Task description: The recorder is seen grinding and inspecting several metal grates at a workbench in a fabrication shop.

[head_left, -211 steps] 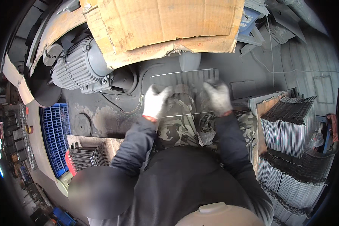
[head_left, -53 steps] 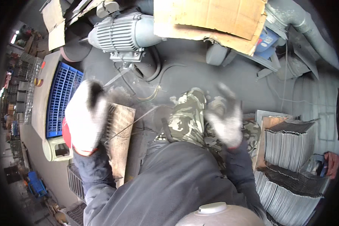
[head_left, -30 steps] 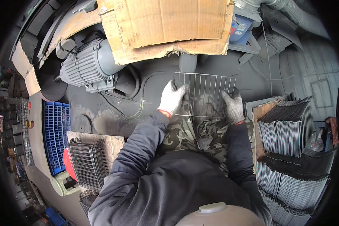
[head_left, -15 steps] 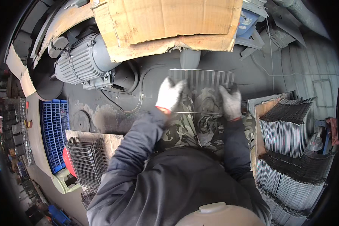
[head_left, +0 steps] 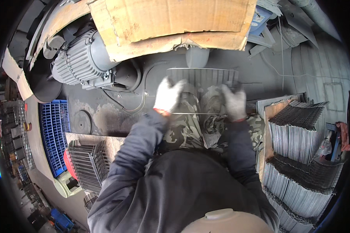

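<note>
In front of me, above my thighs, I hold a wire rack (head_left: 203,77), a thin rectangular metal frame whose bars are smeared by motion. My left hand (head_left: 169,95), in a white glove, is closed around its left edge. The gloved right hand (head_left: 235,103), greyer at the fingertips, grips the opposite edge. The rack's upper and lower rods show plainly, and my camouflage trousers (head_left: 182,126) are seen through it.
Tall stacks of metal racks (head_left: 293,141) stand close on my right. To the left, a smaller stack of dark wire racks (head_left: 87,163) rests beside a blue plastic crate (head_left: 54,136). A grey electric motor (head_left: 81,58) and a cardboard sheet (head_left: 171,23) lie ahead.
Both hands and the rack have shifted slightly left and a little up in the picture, still blurred. The surroundings have also shifted slightly in view. Neither hand has let go.
</note>
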